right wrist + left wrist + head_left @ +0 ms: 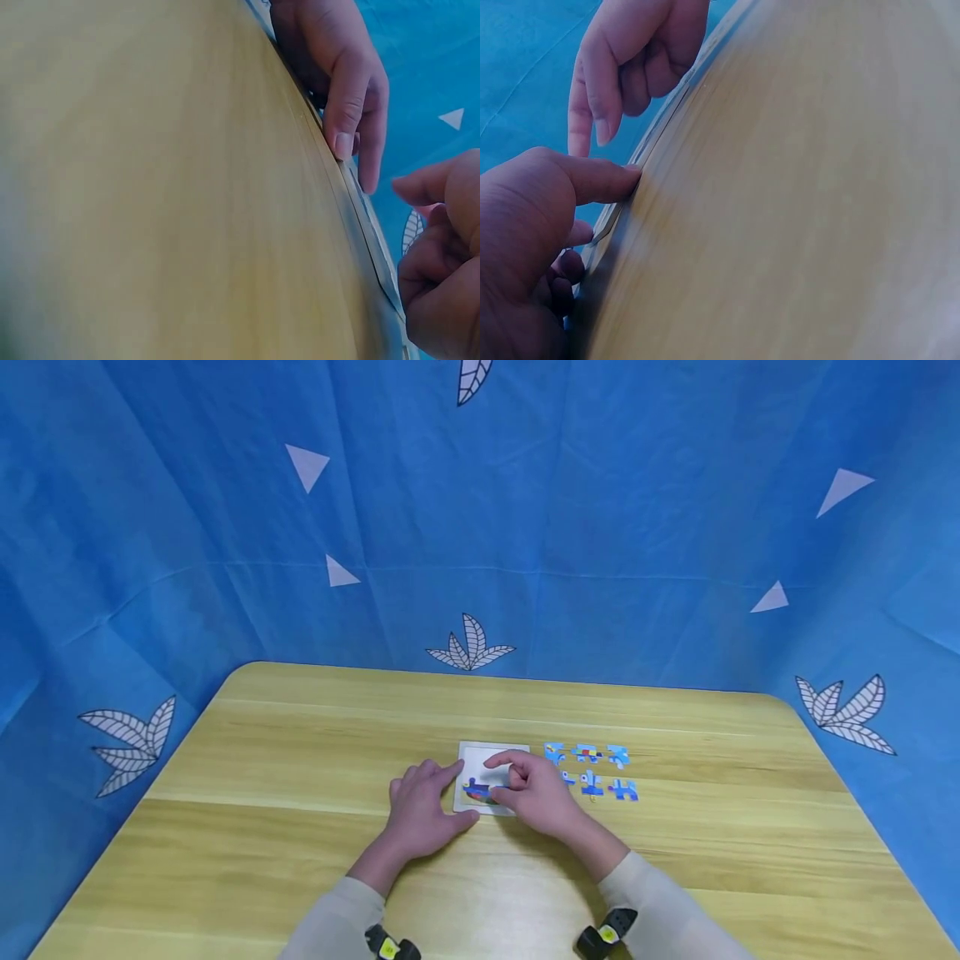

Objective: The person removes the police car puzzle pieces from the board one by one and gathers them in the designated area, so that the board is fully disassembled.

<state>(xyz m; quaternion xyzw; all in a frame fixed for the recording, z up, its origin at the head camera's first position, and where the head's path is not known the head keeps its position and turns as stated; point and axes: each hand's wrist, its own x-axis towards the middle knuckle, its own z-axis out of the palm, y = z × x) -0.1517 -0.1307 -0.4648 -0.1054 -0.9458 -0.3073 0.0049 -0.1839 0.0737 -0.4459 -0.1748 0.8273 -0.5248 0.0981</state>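
A small white puzzle tray [467,750] lies on the table, with colourful pieces [474,789] in its lower-left part. My left hand [422,808] steadies the tray: the thumb touches its near edge, the index finger its left side, both fairly straight. In the left wrist view that thumb [607,180] presses at the tray's edge. Over the tray's right half hovers my right hand [540,793], index finger and thumb extended apart, other fingers curled, nothing visible between them. It partly covers the tray and pieces. In the right wrist view, my right hand [442,255] is beside the tray.
Several loose blue jigsaw pieces [591,783] lie in two rows right of the tray, the nearest partly behind my right hand. The wooden table [300,752] extends around them. A blue patterned curtain [637,510] hangs behind it.
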